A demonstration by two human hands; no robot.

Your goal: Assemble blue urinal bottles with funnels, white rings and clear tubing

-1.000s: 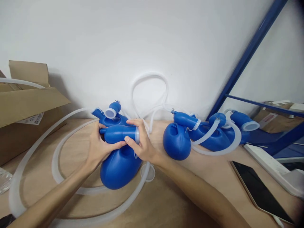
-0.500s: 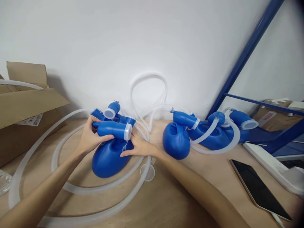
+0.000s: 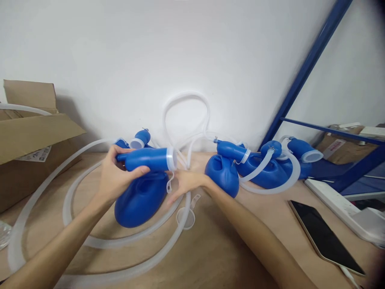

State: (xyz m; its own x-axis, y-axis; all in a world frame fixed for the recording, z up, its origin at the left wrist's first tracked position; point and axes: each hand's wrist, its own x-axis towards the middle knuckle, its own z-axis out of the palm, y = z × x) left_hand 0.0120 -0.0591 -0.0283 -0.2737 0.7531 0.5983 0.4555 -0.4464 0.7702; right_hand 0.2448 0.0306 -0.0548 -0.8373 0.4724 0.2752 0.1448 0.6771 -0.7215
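One blue funnel (image 3: 147,159) in the left hand (image 3: 116,176), over a blue jug (image 3: 141,200).
Left fingers wrapped around the funnel's narrow end, thumb along its lower side; right hand (image 3: 187,182) just beside the white end, fingertips blurred, grip impossible to tell. On the table (image 3: 216,257) around the jug, a looped white hose (image 3: 120,243), a small lid (image 3: 190,220) overlapping it; phone (image 3: 325,235) at far right.

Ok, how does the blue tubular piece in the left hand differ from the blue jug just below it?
The tubular piece is slim, with a translucent end fitting; the jug is broad and rounded. The tubular piece lies sideways in the left hand; the jug appears to rest on the table. Both are smooth and blue.
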